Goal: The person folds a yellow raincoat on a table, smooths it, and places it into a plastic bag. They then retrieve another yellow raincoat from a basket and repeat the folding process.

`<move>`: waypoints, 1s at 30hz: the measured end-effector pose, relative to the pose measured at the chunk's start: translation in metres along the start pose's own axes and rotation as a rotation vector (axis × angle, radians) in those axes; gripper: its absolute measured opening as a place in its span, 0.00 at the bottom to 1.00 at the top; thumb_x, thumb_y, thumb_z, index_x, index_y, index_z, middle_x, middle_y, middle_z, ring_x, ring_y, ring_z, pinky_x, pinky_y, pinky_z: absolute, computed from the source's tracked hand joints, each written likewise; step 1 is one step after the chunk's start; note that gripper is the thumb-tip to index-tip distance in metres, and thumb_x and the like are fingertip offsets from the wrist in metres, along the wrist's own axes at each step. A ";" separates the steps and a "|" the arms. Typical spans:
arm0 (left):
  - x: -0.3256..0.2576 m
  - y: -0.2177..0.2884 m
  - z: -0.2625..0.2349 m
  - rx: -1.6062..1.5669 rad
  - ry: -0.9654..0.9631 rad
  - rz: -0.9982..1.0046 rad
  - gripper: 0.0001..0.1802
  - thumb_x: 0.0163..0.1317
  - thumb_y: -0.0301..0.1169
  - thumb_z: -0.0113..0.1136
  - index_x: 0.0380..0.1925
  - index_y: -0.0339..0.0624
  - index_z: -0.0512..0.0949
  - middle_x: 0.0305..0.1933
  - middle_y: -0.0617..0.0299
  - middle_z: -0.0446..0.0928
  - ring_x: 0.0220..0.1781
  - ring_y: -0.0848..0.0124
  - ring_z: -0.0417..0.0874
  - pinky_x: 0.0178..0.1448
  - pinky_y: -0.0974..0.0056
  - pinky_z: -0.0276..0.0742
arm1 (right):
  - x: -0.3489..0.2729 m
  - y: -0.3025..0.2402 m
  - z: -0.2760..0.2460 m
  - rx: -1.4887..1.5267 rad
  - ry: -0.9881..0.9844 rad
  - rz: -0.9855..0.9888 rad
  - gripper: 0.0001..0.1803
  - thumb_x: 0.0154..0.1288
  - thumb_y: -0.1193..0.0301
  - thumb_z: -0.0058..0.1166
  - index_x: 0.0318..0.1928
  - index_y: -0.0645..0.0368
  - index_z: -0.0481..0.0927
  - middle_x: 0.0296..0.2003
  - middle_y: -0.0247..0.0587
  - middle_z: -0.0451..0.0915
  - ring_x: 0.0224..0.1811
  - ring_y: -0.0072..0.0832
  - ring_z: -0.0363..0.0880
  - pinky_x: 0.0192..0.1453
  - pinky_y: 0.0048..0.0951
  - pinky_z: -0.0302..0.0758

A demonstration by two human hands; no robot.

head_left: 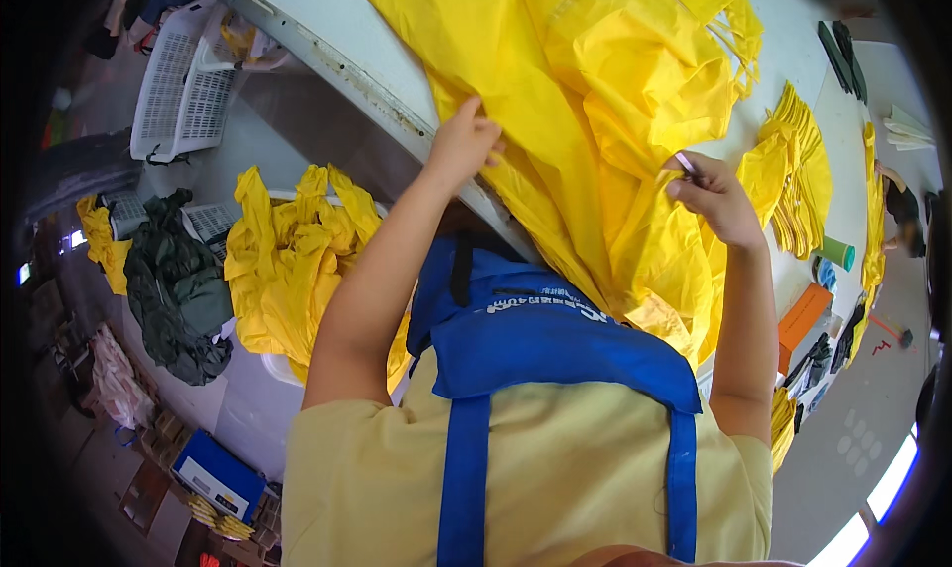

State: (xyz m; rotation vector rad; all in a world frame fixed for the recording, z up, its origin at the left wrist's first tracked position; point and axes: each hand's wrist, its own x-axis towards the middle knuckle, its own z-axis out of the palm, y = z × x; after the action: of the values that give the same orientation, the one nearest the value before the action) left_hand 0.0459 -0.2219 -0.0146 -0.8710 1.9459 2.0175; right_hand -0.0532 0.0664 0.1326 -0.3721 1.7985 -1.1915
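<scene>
A large yellow garment (635, 81) of thin, shiny fabric lies crumpled over the white table and hangs off its near edge toward my lap. My left hand (464, 147) is at the garment's left edge, fingers loosely bent and apart, slightly blurred, with nothing visible in them. My right hand (721, 198) is closed on a small tool (687, 167) with a pale purple and dark part, too small to name exactly. Its fingertips are against a fold of the yellow fabric. A blue apron (555, 344) covers my front.
The white table (317, 22) has a worn metal edge. To the right lie stacked yellow pieces (803, 170), a green roll (838, 253) and an orange box (803, 319). At left stand a white basket (183, 81), a yellow fabric heap (288, 260) and dark green fabric (183, 289).
</scene>
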 end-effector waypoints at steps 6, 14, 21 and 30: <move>0.051 0.059 0.039 0.047 -0.417 0.584 0.24 0.59 0.22 0.48 0.58 0.42 0.69 0.54 0.57 0.75 0.55 0.70 0.75 0.55 0.67 0.72 | 0.049 0.005 0.066 -0.275 -0.308 -0.103 0.19 0.65 0.70 0.54 0.55 0.63 0.73 0.51 0.43 0.77 0.47 0.28 0.76 0.52 0.29 0.72; 0.018 -0.009 -0.011 -0.200 0.268 0.090 0.28 0.60 0.23 0.52 0.62 0.34 0.62 0.55 0.51 0.72 0.52 0.65 0.76 0.55 0.64 0.73 | 0.079 0.125 0.012 -0.352 0.249 0.027 0.13 0.64 0.66 0.53 0.42 0.63 0.74 0.31 0.41 0.74 0.33 0.29 0.72 0.40 0.28 0.69; 0.015 -0.028 0.022 -0.507 -0.201 -0.256 0.25 0.61 0.29 0.56 0.57 0.36 0.64 0.49 0.56 0.73 0.43 0.70 0.77 0.41 0.66 0.75 | 0.066 0.079 0.037 -0.339 0.159 0.059 0.15 0.62 0.66 0.55 0.44 0.65 0.75 0.42 0.45 0.78 0.40 0.30 0.77 0.47 0.28 0.72; -0.009 0.056 0.046 -0.182 -0.372 0.117 0.18 0.62 0.27 0.55 0.51 0.37 0.66 0.35 0.61 0.75 0.26 0.75 0.75 0.27 0.71 0.73 | 0.044 0.059 0.085 -0.283 -0.034 -0.018 0.12 0.61 0.70 0.57 0.42 0.65 0.76 0.32 0.35 0.76 0.29 0.23 0.74 0.36 0.23 0.70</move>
State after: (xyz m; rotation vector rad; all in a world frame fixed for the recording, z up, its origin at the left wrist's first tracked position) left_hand 0.0108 -0.1816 0.0351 -0.3817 1.6626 2.2568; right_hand 0.0052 0.0175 0.0499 -0.5682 1.9416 -0.9374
